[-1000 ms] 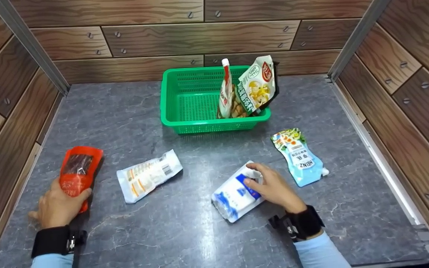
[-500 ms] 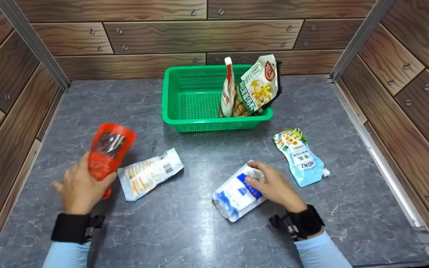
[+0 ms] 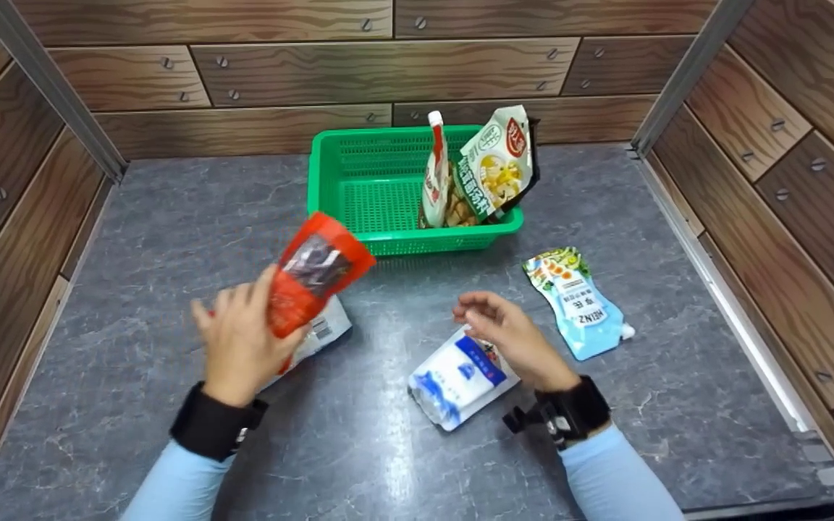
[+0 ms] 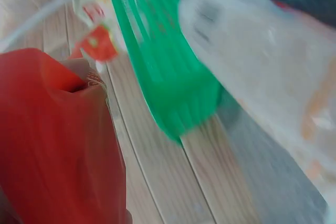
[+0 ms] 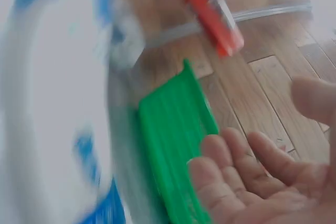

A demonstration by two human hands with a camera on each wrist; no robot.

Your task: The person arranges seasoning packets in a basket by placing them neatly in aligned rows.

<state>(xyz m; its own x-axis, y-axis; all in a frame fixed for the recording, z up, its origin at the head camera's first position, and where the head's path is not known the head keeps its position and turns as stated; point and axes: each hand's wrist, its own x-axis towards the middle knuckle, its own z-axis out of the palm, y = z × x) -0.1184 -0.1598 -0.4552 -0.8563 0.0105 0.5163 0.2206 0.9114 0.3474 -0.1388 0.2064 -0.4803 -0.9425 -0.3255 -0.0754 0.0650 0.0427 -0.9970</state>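
Note:
My left hand [image 3: 239,340] grips a red pouch [image 3: 319,260] with a dark window, tilted and lifted above the table. Below it lies a white pouch [image 3: 330,323] with a barcode, partly hidden by the hand and the red pouch. My right hand [image 3: 518,344] hovers over the upper end of a white-and-blue bag [image 3: 453,383], which lies flat. Its fingers are loosely bent around nothing; in the right wrist view they show apart from the bag [image 5: 58,93]. The red pouch [image 4: 63,145] fills the left side of the left wrist view.
A green basket [image 3: 424,244] stands at the back, holding a slim white-and-red squeeze pouch [image 3: 435,192] and a green-and-white soup packet [image 3: 500,166] on its right side. A light-blue Heinz pouch [image 3: 582,311] lies at right. Wood-patterned walls enclose the grey table.
My left hand has lifted the red pouch from the left side and carried it rightward and up, over the barcode pouch. The right hand has drawn away from the white-and-blue bag, which stays put.

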